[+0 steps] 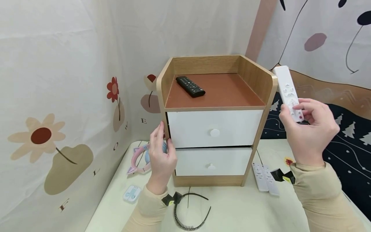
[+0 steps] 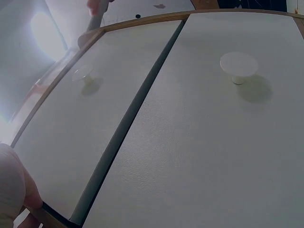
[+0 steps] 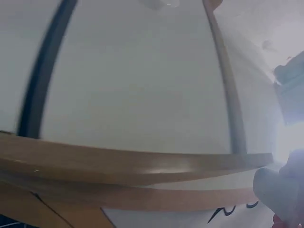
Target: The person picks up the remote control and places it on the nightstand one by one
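A small wooden bedside cabinet [image 1: 214, 180] with two white drawers stands on the table. At its left side, my left hand [image 1: 162, 158] rests against the side panel with fairly straight fingers, the thumb by the front edge; part of this hand [image 2: 14, 185] shows in the left wrist view. My right hand [image 1: 313, 129] pinches a white remote control [image 1: 287, 84] between thumb and fingers, raised beside the cabinet's upper right edge. On the brown top surface [image 1: 229, 90] lies a black remote control [image 1: 190, 86]. Both drawers, upper [image 1: 191, 129] and lower [image 1: 191, 162], have round white knobs.
A pink cat-ear headset [image 1: 136, 158] and a small case with pale blue earphones [image 1: 132, 193] lie left of the cabinet. In front is a black toothed headband [image 1: 179, 219]. White power strips [image 1: 265, 178] lie to the right. Patterned curtains [image 1: 72, 80] hang behind.
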The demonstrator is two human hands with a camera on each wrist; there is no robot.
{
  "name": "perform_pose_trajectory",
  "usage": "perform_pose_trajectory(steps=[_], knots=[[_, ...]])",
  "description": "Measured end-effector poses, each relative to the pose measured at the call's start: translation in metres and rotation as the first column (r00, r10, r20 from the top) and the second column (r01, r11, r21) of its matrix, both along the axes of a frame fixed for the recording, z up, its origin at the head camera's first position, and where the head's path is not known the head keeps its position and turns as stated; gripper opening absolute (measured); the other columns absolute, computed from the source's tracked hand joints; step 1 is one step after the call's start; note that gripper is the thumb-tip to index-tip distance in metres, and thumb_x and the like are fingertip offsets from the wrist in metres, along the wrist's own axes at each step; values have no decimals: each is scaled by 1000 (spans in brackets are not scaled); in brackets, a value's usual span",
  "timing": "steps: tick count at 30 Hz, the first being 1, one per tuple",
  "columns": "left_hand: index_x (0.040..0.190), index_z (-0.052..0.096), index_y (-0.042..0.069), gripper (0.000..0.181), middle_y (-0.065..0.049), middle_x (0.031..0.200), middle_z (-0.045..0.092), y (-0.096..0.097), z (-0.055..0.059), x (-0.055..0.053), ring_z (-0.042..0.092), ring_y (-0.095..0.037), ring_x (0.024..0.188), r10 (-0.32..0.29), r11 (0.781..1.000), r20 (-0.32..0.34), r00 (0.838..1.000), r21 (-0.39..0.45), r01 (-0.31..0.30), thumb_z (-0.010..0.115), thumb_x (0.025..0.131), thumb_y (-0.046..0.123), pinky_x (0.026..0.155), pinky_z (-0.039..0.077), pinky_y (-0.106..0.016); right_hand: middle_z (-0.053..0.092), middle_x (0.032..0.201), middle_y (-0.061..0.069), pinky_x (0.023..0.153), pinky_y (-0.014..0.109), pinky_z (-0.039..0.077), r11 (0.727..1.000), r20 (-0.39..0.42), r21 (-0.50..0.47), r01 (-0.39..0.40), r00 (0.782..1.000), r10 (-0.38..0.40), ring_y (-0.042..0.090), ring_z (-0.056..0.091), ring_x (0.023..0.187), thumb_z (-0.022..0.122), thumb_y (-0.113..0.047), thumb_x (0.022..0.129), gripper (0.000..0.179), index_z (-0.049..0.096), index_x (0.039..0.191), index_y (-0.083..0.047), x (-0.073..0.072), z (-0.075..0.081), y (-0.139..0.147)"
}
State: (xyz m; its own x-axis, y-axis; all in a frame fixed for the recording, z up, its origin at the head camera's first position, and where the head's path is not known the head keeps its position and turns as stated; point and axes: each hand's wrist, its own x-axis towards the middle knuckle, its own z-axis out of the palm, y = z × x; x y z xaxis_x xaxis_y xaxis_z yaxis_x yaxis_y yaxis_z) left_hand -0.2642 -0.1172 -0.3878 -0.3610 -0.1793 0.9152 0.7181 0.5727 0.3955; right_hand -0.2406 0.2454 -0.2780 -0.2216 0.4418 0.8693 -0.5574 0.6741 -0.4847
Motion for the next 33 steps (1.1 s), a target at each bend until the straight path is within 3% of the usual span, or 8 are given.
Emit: perform_pose_trajectory(steps=[4, 5, 11, 13, 15, 20, 27, 33], knots=[[159, 53, -5, 63, -31, 142, 62, 1, 0, 1, 66, -41, 115, -4, 1000, -7, 1000, 0, 4, 59, 97, -15, 82, 52, -26, 75, 110, -24, 78, 10, 49, 999, -67, -36, -35, 997, 33, -5, 58, 90, 84, -17, 87, 37, 71, 89, 18, 4, 14, -9], [159, 53, -5, 63, -31, 142, 62, 1, 0, 1, 66, -41, 115, -2, 1000, -10, 1000, -2, 2, 59, 97, -15, 81, 51, -24, 76, 109, -23, 79, 10, 49, 999, -77, -37, -40, 996, 37, -4, 60, 93, 84, -17, 87, 37, 72, 89, 18, 4, 17, -12], [159, 53, -5, 63, -31, 142, 62, 0, 1, 1, 67, -40, 115, 4, 1000, -5, 1000, -6, -4, 59, 97, -15, 81, 51, -23, 84, 114, 17, 79, 11, 43, 998, -90, 57, -38, 995, 43, -7, 63, 106, 84, -21, 86, 36, 75, 88, 14, 3, 21, -25], [159, 53, -5, 63, -31, 142, 62, 0, 1, 1, 66, -40, 116, 2, 1000, -1, 1000, -4, -2, 59, 98, -14, 84, 51, -21, 84, 114, 21, 79, 10, 40, 992, -82, 118, -38, 996, 48, -6, 62, 107, 85, -24, 86, 36, 77, 88, 11, 2, 20, -29], [159, 53, -5, 62, -31, 142, 62, 1, 1, 1, 66, -40, 116, -1, 1000, 0, 1000, -2, 1, 59, 98, -14, 87, 51, -19, 84, 113, 20, 80, 10, 37, 983, -70, 179, -45, 996, 58, 5, 67, 102, 85, -26, 85, 35, 77, 88, 9, 0, 19, -33], [158, 53, -6, 62, -32, 141, 62, 1, 1, 1, 66, -41, 114, 4, 1000, -7, 1000, 5, -4, 59, 97, -15, 91, 51, -18, 84, 110, 19, 80, 12, 32, 947, 3, 311, -81, 996, 84, 40, 68, 93, 84, -25, 87, 31, 78, 89, 6, -2, 20, -47], [159, 53, -5, 64, -31, 143, 62, 0, 1, 0, 66, -41, 116, 2, 1000, -4, 1000, 10, -2, 59, 96, -16, 94, 51, -19, 82, 102, 20, 70, 29, 33, 891, 163, 440, -114, 986, 46, 36, 59, 83, 84, -24, 90, 24, 77, 93, -1, -4, 30, -66], [160, 52, -4, 65, -31, 145, 61, 0, 1, 0, 65, -41, 120, -4, 1000, 7, 1000, -1, 4, 60, 97, -16, 93, 50, -16, 74, 79, 16, 68, 39, 35, 871, 264, 469, -148, 964, 22, 32, 55, 76, 83, -23, 90, 20, 77, 90, -4, -7, 42, -81]])
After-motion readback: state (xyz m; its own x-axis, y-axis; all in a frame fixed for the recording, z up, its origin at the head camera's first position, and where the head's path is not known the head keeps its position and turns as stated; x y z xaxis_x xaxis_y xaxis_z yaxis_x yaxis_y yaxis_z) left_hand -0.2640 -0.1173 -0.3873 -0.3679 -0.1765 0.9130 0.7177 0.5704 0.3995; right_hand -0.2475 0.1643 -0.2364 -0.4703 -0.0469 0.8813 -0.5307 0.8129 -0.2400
